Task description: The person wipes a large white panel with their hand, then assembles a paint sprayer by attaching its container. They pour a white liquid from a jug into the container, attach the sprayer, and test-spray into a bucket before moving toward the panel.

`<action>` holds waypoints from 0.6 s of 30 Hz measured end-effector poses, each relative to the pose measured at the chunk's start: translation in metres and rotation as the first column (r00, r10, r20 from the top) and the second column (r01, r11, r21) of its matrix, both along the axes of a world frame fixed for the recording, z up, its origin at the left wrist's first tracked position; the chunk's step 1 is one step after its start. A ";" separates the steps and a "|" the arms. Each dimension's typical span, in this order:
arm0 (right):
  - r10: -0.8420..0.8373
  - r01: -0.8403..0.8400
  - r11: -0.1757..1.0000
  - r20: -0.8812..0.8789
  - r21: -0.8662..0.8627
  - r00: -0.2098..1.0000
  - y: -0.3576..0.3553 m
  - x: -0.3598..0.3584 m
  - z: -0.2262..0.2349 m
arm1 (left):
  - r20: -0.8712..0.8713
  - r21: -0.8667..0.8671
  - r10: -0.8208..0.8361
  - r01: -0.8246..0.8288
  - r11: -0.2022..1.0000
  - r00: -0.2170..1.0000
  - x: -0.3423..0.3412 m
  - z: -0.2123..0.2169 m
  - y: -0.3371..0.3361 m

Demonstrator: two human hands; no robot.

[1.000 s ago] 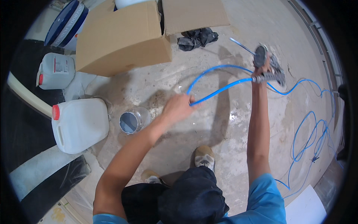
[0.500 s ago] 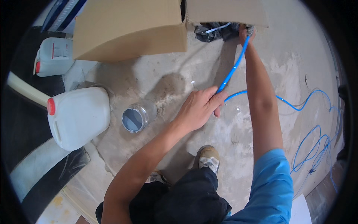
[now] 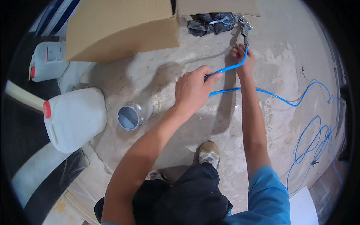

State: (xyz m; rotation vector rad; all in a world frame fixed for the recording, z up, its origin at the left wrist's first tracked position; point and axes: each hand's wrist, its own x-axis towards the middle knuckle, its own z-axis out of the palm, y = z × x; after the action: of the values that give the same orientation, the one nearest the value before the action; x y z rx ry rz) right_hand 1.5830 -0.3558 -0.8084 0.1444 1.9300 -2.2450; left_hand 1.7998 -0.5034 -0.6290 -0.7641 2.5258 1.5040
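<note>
Spray gun [image 3: 244, 28] on blue air hose [image 3: 228, 68], beside crumpled black plastic [image 3: 199, 28].
I view the left hand [image 3: 194, 88] closed around the hose; right hand [image 3: 245, 60] just below the gun, fingers curled, whether gripping the hose I cannot tell.

Nothing can be read; print too small to be made out is borne by a label [image 3: 54, 53] on the smaller white jug [image 3: 47, 70], well left of the hands [image 3: 194, 88].
</note>
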 end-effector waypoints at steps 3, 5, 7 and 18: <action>-0.125 0.119 0.989 0.054 0.090 0.991 0.043 0.056 0.019 | 0.030 -0.066 -0.083 0.085 0.994 0.996 0.011 -0.008 -0.002; -0.143 0.136 0.985 0.058 0.103 0.988 0.070 0.094 0.028 | -0.009 -0.093 -0.135 0.134 0.987 0.991 0.020 -0.009 -0.002; -0.065 0.071 0.978 -0.034 0.199 0.997 0.091 0.126 0.036 | -0.123 -0.177 -0.175 0.152 0.972 0.977 0.033 -0.007 -0.002; -0.107 0.189 0.963 -0.367 0.194 0.924 0.076 0.200 0.142 | -0.255 -0.418 0.127 -0.228 0.880 0.959 0.224 0.114 -0.162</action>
State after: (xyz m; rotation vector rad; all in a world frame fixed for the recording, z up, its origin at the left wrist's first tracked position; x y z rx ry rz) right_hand 1.7835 -0.2803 -0.6663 -0.0965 2.4391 -2.2621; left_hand 2.0238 -0.6654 -0.5154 -0.9556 3.1032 1.1095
